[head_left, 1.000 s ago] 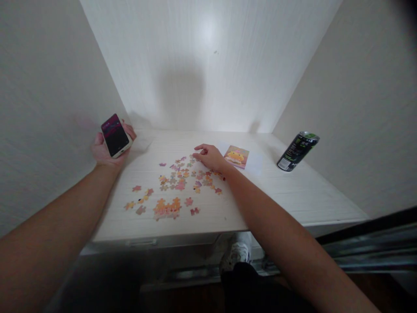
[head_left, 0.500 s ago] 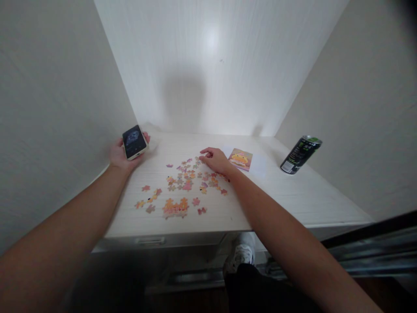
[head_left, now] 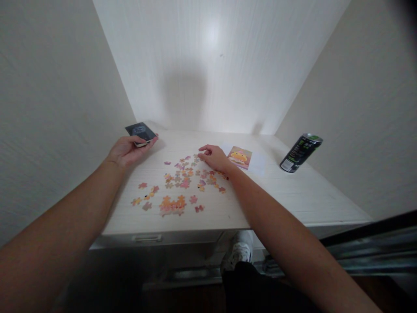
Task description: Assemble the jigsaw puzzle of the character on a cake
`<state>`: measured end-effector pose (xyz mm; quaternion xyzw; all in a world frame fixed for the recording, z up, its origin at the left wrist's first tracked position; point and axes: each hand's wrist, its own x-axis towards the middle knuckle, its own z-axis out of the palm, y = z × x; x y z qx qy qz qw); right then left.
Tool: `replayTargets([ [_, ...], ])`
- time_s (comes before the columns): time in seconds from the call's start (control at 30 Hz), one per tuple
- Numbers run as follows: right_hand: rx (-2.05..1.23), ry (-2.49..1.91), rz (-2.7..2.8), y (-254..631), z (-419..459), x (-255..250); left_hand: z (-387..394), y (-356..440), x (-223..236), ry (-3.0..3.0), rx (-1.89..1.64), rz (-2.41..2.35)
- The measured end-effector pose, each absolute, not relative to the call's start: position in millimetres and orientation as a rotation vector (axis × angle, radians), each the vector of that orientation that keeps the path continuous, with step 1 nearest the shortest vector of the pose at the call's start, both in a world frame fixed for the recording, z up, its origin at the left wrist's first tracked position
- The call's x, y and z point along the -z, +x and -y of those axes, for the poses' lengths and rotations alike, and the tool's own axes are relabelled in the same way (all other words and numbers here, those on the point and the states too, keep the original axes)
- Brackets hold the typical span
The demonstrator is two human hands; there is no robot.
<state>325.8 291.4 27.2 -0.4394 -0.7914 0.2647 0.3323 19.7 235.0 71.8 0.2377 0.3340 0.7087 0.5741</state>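
At the left of the table, my left hand point(head_left: 128, 150) grips a small dark-screened phone point(head_left: 138, 129), with the thumb over its near edge. The phone lies tilted back, a dim picture on its screen. My right hand point(head_left: 215, 158) rests on the table at the far end of the loose jigsaw pieces point(head_left: 185, 181), its fingers loosely bent and apart, with nothing visible in them. Closer to the front edge, several joined pieces form an orange and pink puzzle section point(head_left: 172, 206). A few single pieces point(head_left: 147, 205) lie left of it.
Beyond my right wrist, a picture card point(head_left: 240, 157) with an orange figure lies on white paper point(head_left: 258, 164). A black drink can point(head_left: 300, 153) stands farther right. Pale panels point(head_left: 228, 87) enclose the table at the back and sides. Below the front edge is a drawer handle point(head_left: 147, 238).
My left hand has turned and shifted slightly right, tipping the phone flatter, and its thumb now lies over the phone. My right hand has stayed nearly in place.
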Motion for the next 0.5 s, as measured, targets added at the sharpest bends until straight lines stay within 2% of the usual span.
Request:
replayTargets([
  [0.5, -0.672, -1.133, 2.087, 325.5, -292.4, -27.5, -231.9, 15.5, -57.5, 0.577, -1.626, -0.615],
])
